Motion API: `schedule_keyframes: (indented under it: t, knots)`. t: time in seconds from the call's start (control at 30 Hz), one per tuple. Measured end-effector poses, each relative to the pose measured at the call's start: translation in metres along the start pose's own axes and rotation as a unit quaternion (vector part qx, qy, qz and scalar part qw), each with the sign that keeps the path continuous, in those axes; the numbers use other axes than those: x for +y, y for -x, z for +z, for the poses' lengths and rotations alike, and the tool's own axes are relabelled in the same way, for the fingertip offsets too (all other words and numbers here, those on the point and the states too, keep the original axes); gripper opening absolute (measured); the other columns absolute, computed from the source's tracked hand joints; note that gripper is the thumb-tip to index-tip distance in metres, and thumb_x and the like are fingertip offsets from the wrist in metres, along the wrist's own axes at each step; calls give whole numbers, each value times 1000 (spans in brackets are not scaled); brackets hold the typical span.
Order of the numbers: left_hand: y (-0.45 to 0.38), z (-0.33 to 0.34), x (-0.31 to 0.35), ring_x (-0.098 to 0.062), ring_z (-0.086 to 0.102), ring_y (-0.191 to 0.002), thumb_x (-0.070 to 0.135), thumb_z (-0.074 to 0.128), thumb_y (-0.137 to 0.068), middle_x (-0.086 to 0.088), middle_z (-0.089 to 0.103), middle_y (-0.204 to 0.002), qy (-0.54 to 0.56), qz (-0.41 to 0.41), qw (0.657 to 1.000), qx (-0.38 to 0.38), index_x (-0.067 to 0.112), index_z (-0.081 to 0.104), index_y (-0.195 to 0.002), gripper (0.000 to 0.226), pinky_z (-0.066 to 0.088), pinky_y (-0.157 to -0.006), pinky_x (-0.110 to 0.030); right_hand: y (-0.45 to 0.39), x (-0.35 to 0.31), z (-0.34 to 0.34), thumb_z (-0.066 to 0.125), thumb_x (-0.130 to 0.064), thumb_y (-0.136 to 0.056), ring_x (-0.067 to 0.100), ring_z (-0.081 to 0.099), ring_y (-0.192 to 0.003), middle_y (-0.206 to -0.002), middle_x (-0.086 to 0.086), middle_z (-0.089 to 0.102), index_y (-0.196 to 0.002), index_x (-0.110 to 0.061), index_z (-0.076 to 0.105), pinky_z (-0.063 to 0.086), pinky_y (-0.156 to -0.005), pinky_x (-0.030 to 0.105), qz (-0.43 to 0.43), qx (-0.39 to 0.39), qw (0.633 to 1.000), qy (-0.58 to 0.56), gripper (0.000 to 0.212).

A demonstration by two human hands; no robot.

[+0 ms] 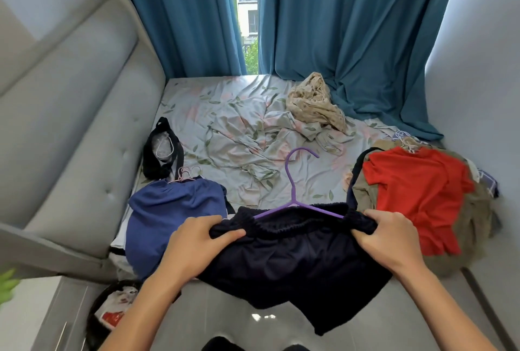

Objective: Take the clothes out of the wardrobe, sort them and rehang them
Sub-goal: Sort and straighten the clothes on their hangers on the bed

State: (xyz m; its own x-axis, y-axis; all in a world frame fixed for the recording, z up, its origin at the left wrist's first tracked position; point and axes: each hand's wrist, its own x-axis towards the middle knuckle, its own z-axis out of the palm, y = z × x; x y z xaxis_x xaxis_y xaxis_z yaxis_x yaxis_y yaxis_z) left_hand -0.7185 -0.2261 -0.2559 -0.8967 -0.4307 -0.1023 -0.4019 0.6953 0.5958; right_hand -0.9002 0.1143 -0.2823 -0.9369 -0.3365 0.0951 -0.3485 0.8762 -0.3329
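The dark navy shorts (292,249) are held at the near edge of the bed (239,125), with their legs hanging down over the floor. The left hand (197,241) has its grip closed on the left end of the elastic waistband, and the right hand (391,241) has its grip closed on the right end. I think the waistband is pulled wide like this so that it fits over the arms of the purple hanger (295,181), which already sits inside the waistband with its hook pointing toward the far side of the bed.

The other clothes seem to be sorted in piles around the shorts. Just left of the shorts lies a blue garment (171,218) on thin pink hangers, and beyond it a black bag. Just right of the shorts a red T-shirt (416,196) lies on top of an olive pile, also with hangers. Far behind the shorts a beige crumpled cloth (315,103) rests near the curtains.

The bed has a wrinkled sheet with a leaf print. A grey padded headboard (78,114) stands left of the shorts, teal curtains (337,27) hang behind the bed, and the floor below is of grey shiny tiles.
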Motion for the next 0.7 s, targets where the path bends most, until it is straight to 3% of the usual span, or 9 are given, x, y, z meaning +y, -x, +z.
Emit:
schedule_keyframes:
  t: [0.2, 0.43, 0.6, 0.7]
  knots:
    - [13, -37, -49, 0, 68, -81, 90, 60, -68, 25, 73, -77, 6, -60, 998, 29, 33, 73, -83, 60, 56, -78, -41, -17, -65, 28, 76, -45, -72, 26, 60, -61, -52, -3, 54, -62, -18, 54, 47, -55, 37, -34, -42, 998, -39, 36]
    - [18, -102, -138, -8, 72, -82, 105, 54, -55, 19, 75, -76, 15, -138, 989, 52, 34, 78, -87, 81, 58, -81, -45, -43, -169, 85, 61, -48, -67, 20, 56, -55, -52, -2, 54, -60, -17, 50, 45, -52, 36, -81, -111, 986, -96, 33]
    - [-12, -150, -213, -1, 69, -80, 96, 61, -57, 26, 73, -76, -6, -184, 979, 91, 49, 76, -87, 57, 57, -79, -40, -69, -262, 137, 64, -43, -69, 18, 55, -52, -50, -2, 54, -59, -17, 51, 45, -51, 37, -76, -152, 980, -107, 31]
    - [-49, -169, -261, -3, 66, -74, 82, 76, -67, 28, 69, -69, -16, -189, 976, 105, 51, 72, -73, 32, 50, -67, -33, -93, -314, 173, 68, -37, -72, 18, 55, -54, -52, -1, 55, -61, -14, 52, 45, -53, 37, -50, -165, 980, -95, 30]
